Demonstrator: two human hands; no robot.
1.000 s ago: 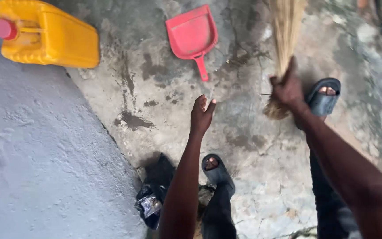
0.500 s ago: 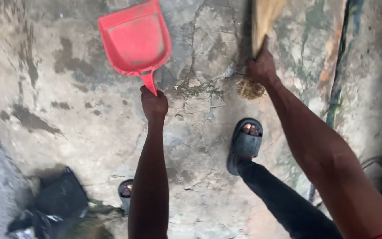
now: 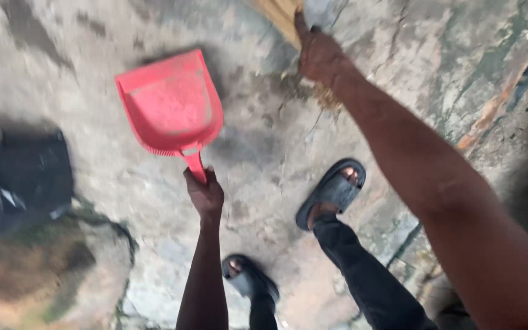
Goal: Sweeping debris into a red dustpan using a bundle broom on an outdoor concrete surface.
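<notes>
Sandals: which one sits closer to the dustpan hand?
The lower sandal, just beside the left forearm below the left hand gripping the red dustpan. The other sandal lies farther right.

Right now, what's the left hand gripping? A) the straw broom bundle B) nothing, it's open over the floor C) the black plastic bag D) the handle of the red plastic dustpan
D: the left hand is closed around the short handle of the red plastic dustpan, whose scoop points away over the concrete floor, while the right hand holds the straw broom.
</notes>
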